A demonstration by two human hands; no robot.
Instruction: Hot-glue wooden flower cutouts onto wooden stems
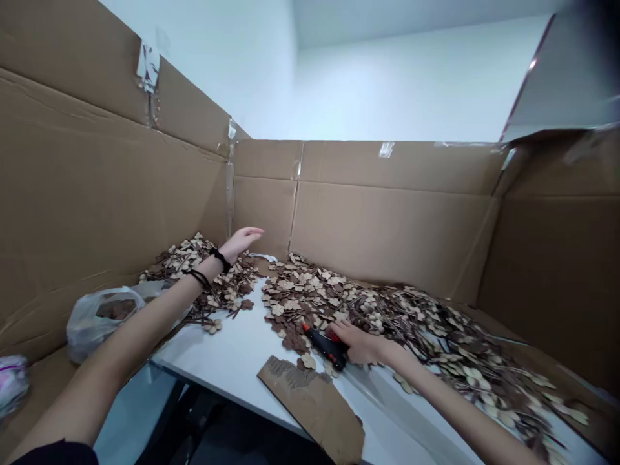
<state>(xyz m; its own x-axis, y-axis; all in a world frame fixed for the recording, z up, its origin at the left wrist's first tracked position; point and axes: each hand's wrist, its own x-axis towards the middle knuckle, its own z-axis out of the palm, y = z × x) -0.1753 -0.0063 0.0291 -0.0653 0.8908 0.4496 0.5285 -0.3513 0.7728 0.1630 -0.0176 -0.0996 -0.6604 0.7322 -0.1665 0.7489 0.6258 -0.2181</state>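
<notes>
My left hand (245, 239) is raised above the left-hand pile of flower pieces (194, 258), close to the cardboard wall. Its fingers are stretched out and nothing shows in them. A black glue gun (325, 345) with an orange tip lies low over the near edge of the central pile of brown and cream flower cut-outs (305, 287). Around its red trigger side my right hand (357, 341) is closed, with some fingers hidden. Below the gun a torn-edged cardboard piece (314, 407) rests on the white table (232, 342).
Tall cardboard walls (387, 219) enclose the table on the left, back and right. A clear plastic bag (92, 323) with brown pieces stands at the left. Stemmed flowers (465, 361) spread along the right side. A whitish bundle (12, 384) sits at the far left.
</notes>
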